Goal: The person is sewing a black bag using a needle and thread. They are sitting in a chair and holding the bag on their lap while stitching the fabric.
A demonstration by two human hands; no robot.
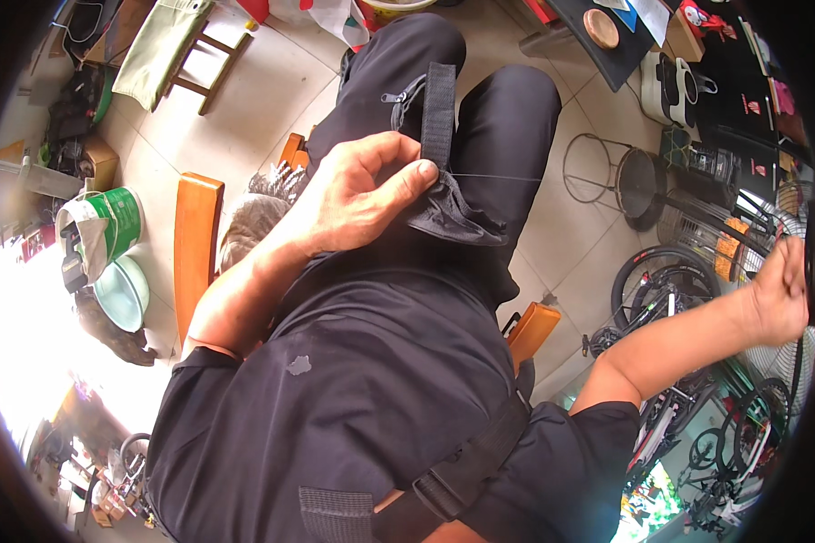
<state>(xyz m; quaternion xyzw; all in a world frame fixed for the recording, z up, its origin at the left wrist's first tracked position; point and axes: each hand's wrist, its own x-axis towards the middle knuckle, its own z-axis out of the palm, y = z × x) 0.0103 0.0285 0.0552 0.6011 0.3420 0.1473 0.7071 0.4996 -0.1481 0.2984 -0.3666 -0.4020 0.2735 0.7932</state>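
Note:
My left hand [371, 185] is closed over my lap, pinching a black fabric piece [457, 213] between thumb and fingers. A black webbing strap [439, 109] stands up from this piece, and a metal zipper pull [392, 98] hangs beside it. From near my left thumb a thin pale thread [493, 176] runs off to the right across my knee. My right hand [781, 294] is raised far out to the right side with its fingers closed. Whatever those fingers hold is too small to make out, and the thread's far end cannot be followed.
Wooden chair arms [197, 244] flank me. On the left are a green and white bucket [122, 222] and a pale green basin [122, 294]. A dark tabletop [598, 41] juts in at upper right. A fan [792, 362] and a bicycle wheel [638, 276] stand near my right arm.

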